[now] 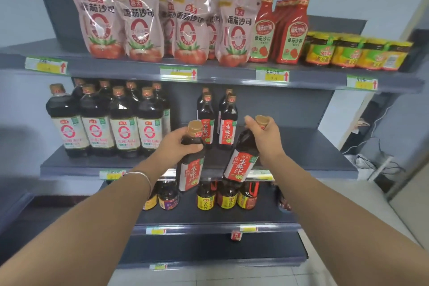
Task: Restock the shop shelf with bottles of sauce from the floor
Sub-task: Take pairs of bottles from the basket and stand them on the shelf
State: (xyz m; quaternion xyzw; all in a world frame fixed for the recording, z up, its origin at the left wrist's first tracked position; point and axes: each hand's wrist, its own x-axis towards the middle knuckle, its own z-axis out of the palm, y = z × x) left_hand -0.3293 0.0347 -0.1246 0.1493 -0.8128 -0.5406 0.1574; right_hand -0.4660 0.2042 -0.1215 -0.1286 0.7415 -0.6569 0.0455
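The left grip point(178, 146) curls round the neck of a dark glass sauce bottle point(191, 172) with a gold cap and a red label, thumb across the front. It holds this bottle upright in the air, in front of the middle shelf point(301, 153), a grey metal board. The bottle's base hangs below that shelf's front edge. A thin silver bracelet point(139, 175) circles the left wrist.

The right grip point(264, 141) wraps its fingers round the neck of a second matching sauce bottle point(241, 167), just under the gold cap. This one is tilted, cap leaning right and base swung down to the left, also off the shelf and in front of its edge. The two held bottles are near each other but apart.

Behind them, on the middle shelf, stand two short rows of shelved red-label bottles point(228, 125). To the left are large dark bottles with white labels point(104, 123). The top shelf carries pink tomato pouches point(139, 25), red squeeze bottles point(290, 32) and yellow-green jars point(355, 53). Small dark jars with yellow labels point(216, 195) sit on the shelf below.
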